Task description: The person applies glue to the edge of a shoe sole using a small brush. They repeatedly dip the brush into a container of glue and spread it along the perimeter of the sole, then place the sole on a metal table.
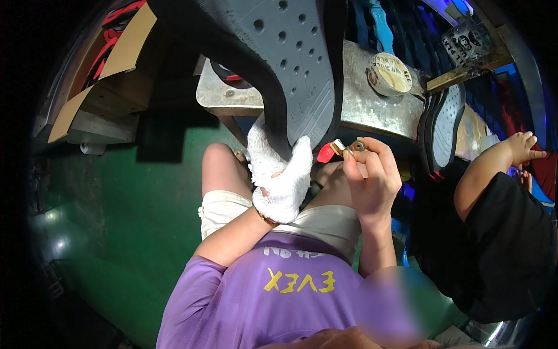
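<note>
A grey and black shoe sole (302, 70) with several small round holes rises in front of me, close to the camera. My left hand (282, 174), in a white knitted glove, is closed around its near end, fingers on one side and thumb on the other. Just right of that end, my bare right hand (375, 171) pinches a small tool (336, 150) with a red tip and a brownish body. Its exact kind cannot be made out. The red tip is near the sole's edge; whether they touch is unclear.
A worn metal bench (363, 110) carries a white tub (389, 75) of pale stuff. Another grey and black sole (446, 131) leans at its right, near a co-worker's arm (488, 168). A cardboard box (125, 49) with red and black pieces stands left, above green floor (133, 215).
</note>
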A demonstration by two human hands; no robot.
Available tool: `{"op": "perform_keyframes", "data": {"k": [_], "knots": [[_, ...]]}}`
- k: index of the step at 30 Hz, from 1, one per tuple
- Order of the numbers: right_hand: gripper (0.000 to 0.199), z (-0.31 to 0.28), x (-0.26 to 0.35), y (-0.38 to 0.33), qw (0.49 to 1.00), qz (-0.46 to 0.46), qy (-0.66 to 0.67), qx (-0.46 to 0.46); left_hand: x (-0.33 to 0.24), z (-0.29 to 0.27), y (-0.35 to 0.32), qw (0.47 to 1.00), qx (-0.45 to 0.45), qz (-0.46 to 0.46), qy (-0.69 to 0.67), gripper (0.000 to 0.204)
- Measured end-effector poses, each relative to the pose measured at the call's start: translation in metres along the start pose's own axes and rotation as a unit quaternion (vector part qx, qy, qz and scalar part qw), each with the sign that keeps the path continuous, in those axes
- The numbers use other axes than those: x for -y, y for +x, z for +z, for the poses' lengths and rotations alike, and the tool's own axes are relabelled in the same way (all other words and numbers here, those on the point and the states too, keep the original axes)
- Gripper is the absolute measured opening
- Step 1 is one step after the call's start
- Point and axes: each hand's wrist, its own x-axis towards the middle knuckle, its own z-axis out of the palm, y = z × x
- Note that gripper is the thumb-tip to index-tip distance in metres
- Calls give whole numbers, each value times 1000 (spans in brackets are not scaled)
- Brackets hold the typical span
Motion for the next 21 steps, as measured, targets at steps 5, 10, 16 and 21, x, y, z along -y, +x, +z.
{"op": "perform_keyframes", "data": {"k": [5, 10, 16, 21], "knots": [[14, -1, -7, -1, 999, 7, 25, -24, 17, 0, -2, 999, -51, 8, 1, 47], [15, -4, -3, -1, 999, 9, 43, 0, 10, 0, -5, 999, -8, -37, 10, 62], [16, -3, -1, 2, 998, -15, 44, 46, 2, -1, -6, 1000, 18, -21, 2, 58], [18, -6, -3, 1, 991, -67, 81, 82, 6, 0, -7, 1000, -14, -12, -19, 59]]}}
